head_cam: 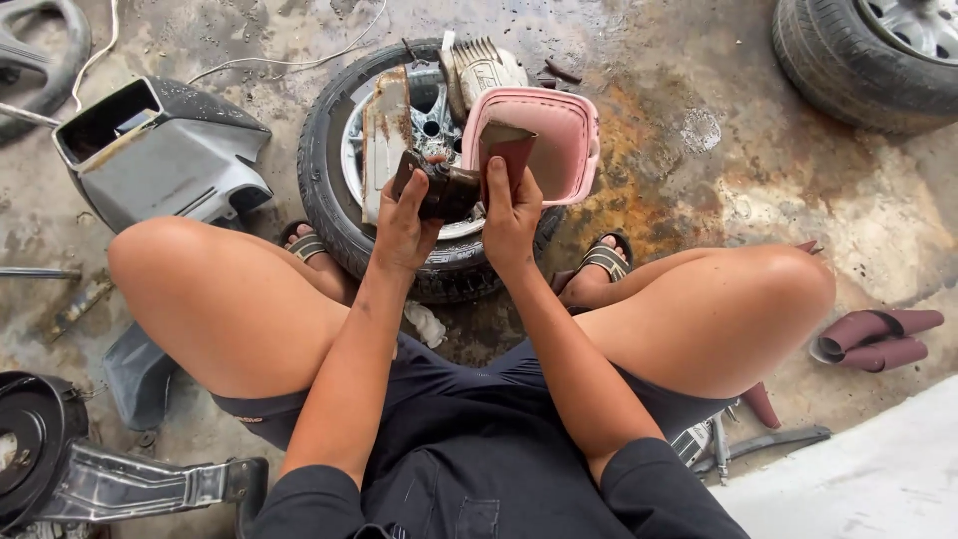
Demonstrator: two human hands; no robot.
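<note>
Rust-brown sandpaper (507,150), a folded sheet, is sitting in your right hand (511,215), whose fingers are clenching it and holding it against the dark metal part (444,190). Your left hand (404,225) is gripping that part from the left side, with its fingers wrapping over the top edge, so both hands are meeting just above the near rim of the tyre (334,200). You are squatting on the stained concrete floor (699,150) with your knees spread wide, and the small tyre with its silver wheel is lying flat on the floor just beyond your hands, between your sandalled feet. A rusty metal plate (384,135) is resting across the wheel, and a pink plastic tub (559,140) is sitting tilted on its right side, right behind the sandpaper. Far left of you, a grey moulded plastic cover (170,160) is lying on the floor. Rolled sandpaper sheets (878,339) are lying to the right of your right knee. A larger car tyre (858,60) is sitting at the far right, and a black round housing (35,439) is lying near left beside your leg.
</note>
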